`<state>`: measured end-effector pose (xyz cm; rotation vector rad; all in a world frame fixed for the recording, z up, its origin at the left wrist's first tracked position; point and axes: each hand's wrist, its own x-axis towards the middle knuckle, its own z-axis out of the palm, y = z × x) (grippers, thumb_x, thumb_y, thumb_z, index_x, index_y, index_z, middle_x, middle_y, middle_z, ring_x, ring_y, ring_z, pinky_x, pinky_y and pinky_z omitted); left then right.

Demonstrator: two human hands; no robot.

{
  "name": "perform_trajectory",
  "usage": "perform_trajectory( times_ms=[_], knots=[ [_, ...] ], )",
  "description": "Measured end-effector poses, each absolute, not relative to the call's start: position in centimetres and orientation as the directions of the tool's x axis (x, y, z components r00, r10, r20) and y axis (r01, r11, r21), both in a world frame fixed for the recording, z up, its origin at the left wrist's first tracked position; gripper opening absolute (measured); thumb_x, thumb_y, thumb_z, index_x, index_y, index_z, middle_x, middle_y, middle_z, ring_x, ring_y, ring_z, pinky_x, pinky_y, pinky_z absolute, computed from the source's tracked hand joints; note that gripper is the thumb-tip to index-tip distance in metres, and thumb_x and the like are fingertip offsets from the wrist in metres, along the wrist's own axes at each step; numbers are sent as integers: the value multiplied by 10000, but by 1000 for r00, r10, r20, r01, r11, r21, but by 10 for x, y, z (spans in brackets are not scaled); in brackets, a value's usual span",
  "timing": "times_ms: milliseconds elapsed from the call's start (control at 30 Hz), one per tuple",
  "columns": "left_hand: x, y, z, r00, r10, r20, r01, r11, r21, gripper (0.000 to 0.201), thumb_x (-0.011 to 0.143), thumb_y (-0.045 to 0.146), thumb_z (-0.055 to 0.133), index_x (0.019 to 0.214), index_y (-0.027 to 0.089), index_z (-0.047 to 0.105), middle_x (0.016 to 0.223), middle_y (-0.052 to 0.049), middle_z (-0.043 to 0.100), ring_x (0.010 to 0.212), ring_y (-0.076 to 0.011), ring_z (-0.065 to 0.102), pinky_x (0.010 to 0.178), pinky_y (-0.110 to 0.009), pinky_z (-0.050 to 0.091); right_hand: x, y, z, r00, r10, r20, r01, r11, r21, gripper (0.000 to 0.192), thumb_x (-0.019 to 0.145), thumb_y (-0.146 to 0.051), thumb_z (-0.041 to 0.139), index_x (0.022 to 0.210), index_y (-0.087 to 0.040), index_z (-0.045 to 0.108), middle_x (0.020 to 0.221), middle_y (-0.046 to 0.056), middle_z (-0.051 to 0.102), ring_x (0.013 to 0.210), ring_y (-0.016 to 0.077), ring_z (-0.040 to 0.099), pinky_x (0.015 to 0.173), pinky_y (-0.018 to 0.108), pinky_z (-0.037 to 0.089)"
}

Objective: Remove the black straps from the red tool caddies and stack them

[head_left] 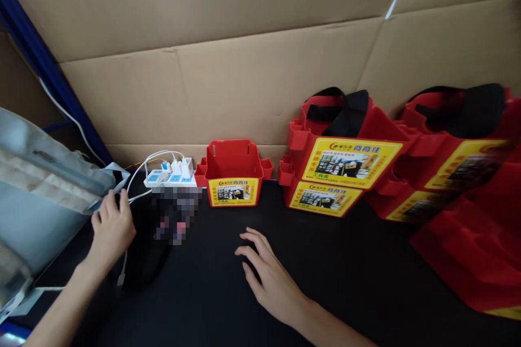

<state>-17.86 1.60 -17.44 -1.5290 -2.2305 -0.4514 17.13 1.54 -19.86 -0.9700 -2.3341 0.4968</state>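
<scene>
On the left, my left hand [114,226] has its fingers spread beside a pale blue-grey fabric bag [52,173], at the bag's lower right edge. Whether the fingertips touch the bag I cannot tell. My right hand [268,276] hovers over or rests on the black tabletop [203,293], fingers apart and loosely curved, nothing in them. Beyond it stands a small red plastic tool box [234,160] with a yellow printed label, its top open and no strap showing.
A white power strip [175,178] with plugs and white cables lies left of the tool box, with a pixelated patch in front. Stacked red tool boxes [297,138] with black straps [352,114] fill the right side. A cardboard wall [244,87] closes the back; a blue post [52,65] stands left.
</scene>
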Motion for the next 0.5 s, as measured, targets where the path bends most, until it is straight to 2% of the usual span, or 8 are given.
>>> perform_trajectory(
  times_ms=[67,167,233,300,400,500],
  knots=[
    [-172,19,-193,-131,859,496,988,153,-4,582,812,179,382,1375,121,250,1421,-184,269,1298,-333,267,1021,-522,262,171,16,-199,-594,731,335,527,668,-525,286,805,-87,405,1018,-218,544,1240,86,433,1288,220,285,1021,426,359],
    [-178,23,-212,73,924,374,991,-109,74,561,869,298,324,1403,202,182,1429,-90,295,1318,-242,261,1049,-434,291,172,17,-201,-608,725,323,522,672,-526,283,804,-91,411,1022,-215,541,1246,87,427,1287,220,288,1022,421,358],
    [-191,25,-220,82,946,313,985,-125,120,542,892,355,265,1404,200,179,1440,-85,271,1326,-228,243,1043,-420,304,172,17,-202,-609,723,325,519,674,-526,284,802,-89,413,1023,-214,539,1244,89,427,1284,223,294,1019,425,361],
    [-207,26,-225,68,962,264,990,-98,100,516,901,361,227,1392,202,231,1427,-96,292,1316,-235,265,1037,-426,303,172,17,-202,-611,722,323,520,674,-524,288,800,-87,414,1027,-216,537,1237,89,430,1282,223,298,1019,427,361],
    [-230,28,-222,72,979,190,997,-78,21,484,888,359,270,1345,225,356,1368,-99,387,1259,-254,361,1029,-423,298,172,15,-202,-619,720,313,522,675,-521,294,797,-83,416,1031,-218,532,1231,88,431,1281,219,297,1021,422,360],
    [-243,28,-208,20,983,184,1000,-18,-12,444,850,308,340,1249,199,502,1261,-108,502,1168,-268,459,998,-391,331,172,14,-200,-621,714,322,519,683,-514,294,792,-76,413,1023,-215,531,1218,89,437,1274,220,306,1015,425,366]
  ],
)
